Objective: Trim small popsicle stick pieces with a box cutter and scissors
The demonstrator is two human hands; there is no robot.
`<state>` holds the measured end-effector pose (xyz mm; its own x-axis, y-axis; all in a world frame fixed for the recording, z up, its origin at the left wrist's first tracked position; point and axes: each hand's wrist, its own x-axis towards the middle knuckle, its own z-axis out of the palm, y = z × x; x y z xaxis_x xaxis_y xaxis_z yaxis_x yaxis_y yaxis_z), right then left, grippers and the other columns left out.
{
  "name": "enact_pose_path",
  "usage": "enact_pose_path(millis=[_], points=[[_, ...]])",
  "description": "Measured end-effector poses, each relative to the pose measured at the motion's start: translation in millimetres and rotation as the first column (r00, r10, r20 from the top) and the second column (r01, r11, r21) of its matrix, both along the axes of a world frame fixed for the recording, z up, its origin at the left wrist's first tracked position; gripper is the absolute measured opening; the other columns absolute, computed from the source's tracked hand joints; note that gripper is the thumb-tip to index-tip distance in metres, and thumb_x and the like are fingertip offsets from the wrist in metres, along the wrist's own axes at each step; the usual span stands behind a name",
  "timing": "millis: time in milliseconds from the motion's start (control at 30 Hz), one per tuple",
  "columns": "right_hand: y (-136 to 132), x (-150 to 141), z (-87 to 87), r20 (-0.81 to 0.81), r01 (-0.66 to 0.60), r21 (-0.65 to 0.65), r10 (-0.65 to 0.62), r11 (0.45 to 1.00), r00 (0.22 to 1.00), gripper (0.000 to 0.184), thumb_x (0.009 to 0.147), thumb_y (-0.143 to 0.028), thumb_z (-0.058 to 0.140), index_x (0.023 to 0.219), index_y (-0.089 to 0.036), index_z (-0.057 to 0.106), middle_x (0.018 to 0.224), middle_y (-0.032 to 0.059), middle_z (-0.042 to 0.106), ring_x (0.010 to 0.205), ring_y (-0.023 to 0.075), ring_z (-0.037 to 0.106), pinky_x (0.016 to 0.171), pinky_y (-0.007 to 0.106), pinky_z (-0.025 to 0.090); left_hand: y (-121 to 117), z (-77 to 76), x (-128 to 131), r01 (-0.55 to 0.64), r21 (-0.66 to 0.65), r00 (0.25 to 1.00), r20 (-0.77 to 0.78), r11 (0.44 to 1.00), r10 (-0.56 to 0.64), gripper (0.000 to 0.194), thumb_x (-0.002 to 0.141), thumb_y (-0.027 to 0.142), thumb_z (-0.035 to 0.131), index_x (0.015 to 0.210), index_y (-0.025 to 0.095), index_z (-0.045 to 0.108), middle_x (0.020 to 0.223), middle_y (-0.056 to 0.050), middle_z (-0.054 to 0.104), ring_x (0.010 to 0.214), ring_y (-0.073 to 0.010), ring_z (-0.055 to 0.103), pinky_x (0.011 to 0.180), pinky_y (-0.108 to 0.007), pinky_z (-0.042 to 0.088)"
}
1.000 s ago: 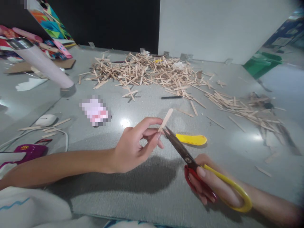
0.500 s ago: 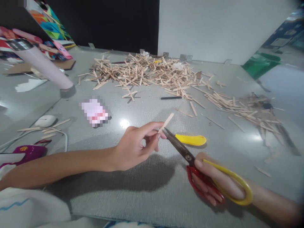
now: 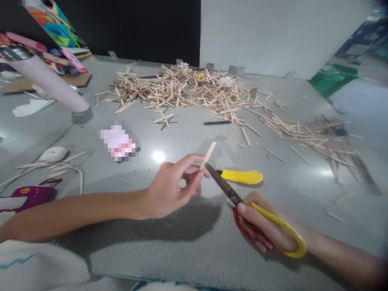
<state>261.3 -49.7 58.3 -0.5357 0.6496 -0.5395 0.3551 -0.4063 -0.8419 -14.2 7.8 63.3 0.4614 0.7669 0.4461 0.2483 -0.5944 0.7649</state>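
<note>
Between the thumb and fingers of my left hand (image 3: 174, 188) is a thin wooden craft stick (image 3: 209, 153), its rounded end pointing up and away. My right hand (image 3: 260, 220) grips scissors (image 3: 224, 186) with one red and one yellow handle. The dark blade tips meet the stick just above my left fingertips; whether they are cutting into it I cannot tell. Just beyond the blades, a yellow-handled utility knife (image 3: 242, 176) lies on the grey table (image 3: 157, 258), its front end partly hidden behind the scissors.
A large heap of craft sticks (image 3: 178, 89) lies at the back, with more sticks (image 3: 291, 127) scattered right. A dark pen-like tool (image 3: 217, 123) lies before the heap. On the left are a pale tumbler (image 3: 48, 79), a blurred-out pink item (image 3: 119, 141), a white mouse (image 3: 53, 154) and a purple device (image 3: 32, 196).
The stick has tilted in my left fingers, leaning over and then rising again. My right hand with the scissors has shifted slightly left, and the handles have drawn a little closer together.
</note>
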Motion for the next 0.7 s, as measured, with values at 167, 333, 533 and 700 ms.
enact_pose_path(millis=[167,333,533,700], points=[[-0.7,-2.8,-1.8,0.006,0.008,-0.013,-0.008,1.000,1.000,0.085,0.094,-0.099,0.047,0.054,-0.023,0.047,0.040,-0.0041,0.044,0.032,0.0061,0.036,0.034,0.019,0.029,0.4,-3.2,-0.1,0.010,0.016,1.000,0.020,1.000,-0.010,0.022,0.110,0.012,0.060,0.131,0.019,0.059,0.085,-0.001,0.085,0.051,-0.0088,0.073,0.042,-0.013,0.046],[-0.1,-6.2,-1.8,-0.054,0.003,0.017,-0.002,1.000,0.999,0.084,0.093,-0.099,0.048,0.059,-0.022,0.050,0.045,-0.0034,0.046,0.038,0.0082,0.044,0.041,0.022,0.040,-3.2,-4.6,0.5,-0.004,-0.071,0.999,0.046,0.998,0.007,0.016,0.111,0.016,0.060,0.127,0.018,0.059,0.078,0.000,0.082,0.056,-0.0110,0.075,0.044,-0.013,0.047],[-4.4,-4.3,-3.4,0.121,0.031,0.069,-0.039,0.997,0.992,0.083,0.090,-0.101,0.049,0.065,-0.022,0.050,0.051,-0.0025,0.051,0.041,0.0077,0.045,0.040,0.019,0.037,-3.1,-3.8,0.1,0.015,-0.025,0.998,0.058,1.000,-0.014,0.020,0.111,0.014,0.060,0.129,0.019,0.059,0.089,-0.002,0.085,0.058,-0.0103,0.077,0.049,-0.014,0.054],[-5.2,0.5,-12.7,0.179,0.017,0.109,-0.037,0.994,0.983,0.080,0.089,-0.102,0.051,0.068,-0.025,0.046,0.051,-0.0039,0.048,0.042,0.0089,0.044,0.039,0.020,0.036,-0.8,-4.2,0.2,0.021,-0.013,0.999,0.042,1.000,-0.020,0.021,0.111,0.014,0.060,0.130,0.019,0.059,0.089,-0.002,0.085,0.056,-0.0099,0.075,0.048,-0.015,0.052]])
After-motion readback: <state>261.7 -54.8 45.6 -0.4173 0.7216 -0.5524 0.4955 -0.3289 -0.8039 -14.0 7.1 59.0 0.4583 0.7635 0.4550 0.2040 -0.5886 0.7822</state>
